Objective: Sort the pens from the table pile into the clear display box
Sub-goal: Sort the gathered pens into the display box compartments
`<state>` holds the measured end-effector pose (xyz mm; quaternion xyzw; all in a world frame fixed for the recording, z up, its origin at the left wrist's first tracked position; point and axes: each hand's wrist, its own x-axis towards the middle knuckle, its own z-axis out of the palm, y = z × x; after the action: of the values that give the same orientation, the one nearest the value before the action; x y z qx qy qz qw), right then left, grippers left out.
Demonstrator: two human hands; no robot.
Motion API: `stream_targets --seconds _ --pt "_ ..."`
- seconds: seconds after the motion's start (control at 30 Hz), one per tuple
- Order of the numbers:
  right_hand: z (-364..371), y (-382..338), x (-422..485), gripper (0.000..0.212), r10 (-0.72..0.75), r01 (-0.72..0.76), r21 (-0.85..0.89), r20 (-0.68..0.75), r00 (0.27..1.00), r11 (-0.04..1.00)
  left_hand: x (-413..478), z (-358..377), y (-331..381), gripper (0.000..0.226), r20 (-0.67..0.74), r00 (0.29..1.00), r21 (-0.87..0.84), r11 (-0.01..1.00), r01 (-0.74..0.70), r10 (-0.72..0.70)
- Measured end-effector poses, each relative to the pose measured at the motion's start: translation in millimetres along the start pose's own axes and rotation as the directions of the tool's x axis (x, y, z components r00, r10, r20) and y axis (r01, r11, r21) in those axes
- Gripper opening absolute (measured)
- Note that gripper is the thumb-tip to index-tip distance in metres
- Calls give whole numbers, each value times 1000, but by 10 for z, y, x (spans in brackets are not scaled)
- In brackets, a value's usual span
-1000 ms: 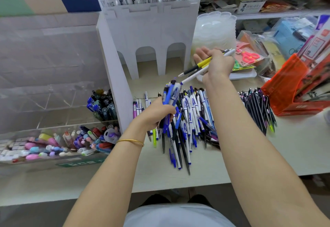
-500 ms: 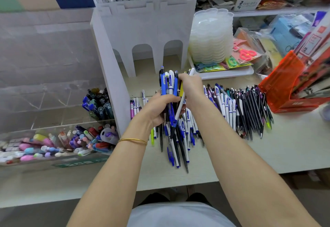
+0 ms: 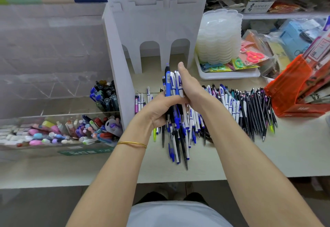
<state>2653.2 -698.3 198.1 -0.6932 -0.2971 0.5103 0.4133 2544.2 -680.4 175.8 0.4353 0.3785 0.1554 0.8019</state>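
Right hand (image 3: 190,85) is back from the far side of the table (image 3: 294,151), and the loose pens it carried are now with the rest. It lies flat against the right flank of the bundle of pens (image 3: 172,85), fingers straight and pointing away from the person, nothing pinched. Left hand (image 3: 159,109) is wrapped round the bundle's middle from the left, fingers curled tight.

What a mixed fistful: blue barrels, white barrels with blue lettering and blue clips, and a few slim black ones. One blue barrel carries a barcode sticker. The long axis runs away from the person. Button ends rise beyond the grip toward the white stand (image 3: 153,30), and writing tips fan out below it toward the near table edge.

Just right of the grip, the pile (image 3: 246,108) lies in a row on the table. The clear display box (image 3: 62,114) sits well left of the grip.
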Motion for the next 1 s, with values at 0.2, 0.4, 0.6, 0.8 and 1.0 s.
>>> stream_targets --seconds 0.2,0.4,0.6,0.8,1.0 --pt "-27 137 -135 45 -276 133 455 264 924 880 -329 -42 -18 27 225 974 -181 982 50 -9" --pt "199 42 -275 71 -503 136 650 420 756 747 -659 -170 -77 48 407 913 -368 920 136 28" --pt "478 -243 -447 23 -494 200 566 431 755 800 -1013 -345 36 48 440 897 -405 902 150 49" --pt "1065 -645 -642 23 -489 306 459 360 795 834 -1348 -722 241 56 366 921 -432 901 38 136" --pt "1778 -964 -571 19 -458 363 432 139 878 826 -1656 -1213 603 22 108 985 -260 960 -100 132"
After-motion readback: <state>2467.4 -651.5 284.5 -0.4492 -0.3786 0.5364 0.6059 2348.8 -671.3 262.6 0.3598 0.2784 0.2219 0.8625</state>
